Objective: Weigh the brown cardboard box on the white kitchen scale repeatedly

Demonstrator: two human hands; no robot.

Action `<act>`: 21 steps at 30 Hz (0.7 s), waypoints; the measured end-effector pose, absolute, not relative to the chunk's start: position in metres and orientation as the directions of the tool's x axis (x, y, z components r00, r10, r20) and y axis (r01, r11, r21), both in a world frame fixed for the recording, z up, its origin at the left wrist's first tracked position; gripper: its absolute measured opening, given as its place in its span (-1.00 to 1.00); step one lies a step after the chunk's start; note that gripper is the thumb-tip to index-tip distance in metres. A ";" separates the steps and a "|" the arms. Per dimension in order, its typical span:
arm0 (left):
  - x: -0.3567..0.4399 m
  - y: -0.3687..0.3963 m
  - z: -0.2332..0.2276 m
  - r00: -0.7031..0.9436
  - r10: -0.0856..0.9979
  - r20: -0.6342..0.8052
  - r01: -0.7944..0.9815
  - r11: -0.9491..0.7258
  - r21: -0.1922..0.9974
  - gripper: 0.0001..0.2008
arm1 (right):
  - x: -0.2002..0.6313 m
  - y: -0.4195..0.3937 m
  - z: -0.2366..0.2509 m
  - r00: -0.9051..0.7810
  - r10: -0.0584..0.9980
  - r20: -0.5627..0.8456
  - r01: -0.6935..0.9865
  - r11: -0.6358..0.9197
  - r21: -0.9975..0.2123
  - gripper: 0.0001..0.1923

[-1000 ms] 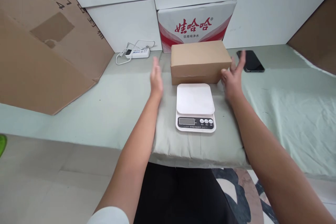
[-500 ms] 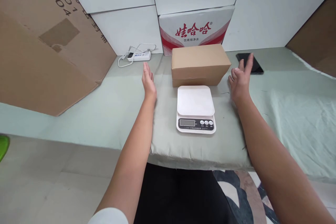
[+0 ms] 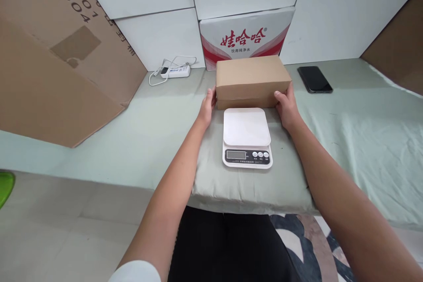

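We see the cardboard box [image 3: 251, 80] lying on the cloth-covered table [image 3: 346, 123], just beyond the kitchen scale [image 3: 246, 137]; our left hand [image 3: 207, 108] touches the box's left end and our right hand [image 3: 287, 106] its right end; behind the box stands a printed carton [image 3: 246, 37] against the stacked wall boxes [image 3: 158, 9]; to the far left of the box lies a power strip [image 3: 176, 70], its cable seemingly looped beside it; to the right lies a phone [image 3: 314, 79], well apart; a large flattened carton [image 3: 56, 53] leans at the far left.
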State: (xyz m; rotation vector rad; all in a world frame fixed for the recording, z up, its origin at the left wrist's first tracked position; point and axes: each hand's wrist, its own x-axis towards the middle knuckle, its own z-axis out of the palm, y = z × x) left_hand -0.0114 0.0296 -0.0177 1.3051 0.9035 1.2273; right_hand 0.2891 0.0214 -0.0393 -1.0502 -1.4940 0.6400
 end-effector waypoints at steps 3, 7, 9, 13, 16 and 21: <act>-0.012 0.024 -0.009 0.154 0.947 0.281 -0.135 -0.261 0.956 -0.18 | 0.278 0.009 -0.021 0.168 0.853 0.494 0.240 0.450 -0.860 0.01; -0.015 -0.011 0.009 0.080 0.918 0.387 -0.149 -0.373 0.916 -0.15 | 0.263 -0.031 0.011 0.191 0.781 0.595 0.315 0.525 -0.791 0.11; -0.018 -0.039 0.013 0.091 0.905 0.415 -0.140 -0.402 0.905 -0.13 | 0.262 -0.058 0.019 0.201 0.767 0.610 0.334 0.532 -0.778 0.14; -0.023 -0.087 0.005 0.143 0.889 0.435 -0.114 -0.422 0.899 -0.20 | 0.266 -0.104 0.011 0.187 0.800 0.570 0.347 0.489 -0.800 0.14; -0.024 -0.102 -0.004 0.156 0.905 0.396 -0.122 -0.381 0.917 -0.20 | 0.266 -0.121 0.001 0.196 0.806 0.558 0.333 0.481 -0.811 0.08; -0.021 -0.110 -0.014 0.105 0.930 0.352 -0.153 -0.334 0.930 -0.20 | 0.260 -0.124 -0.006 0.224 0.797 0.561 0.317 0.485 -0.815 -0.01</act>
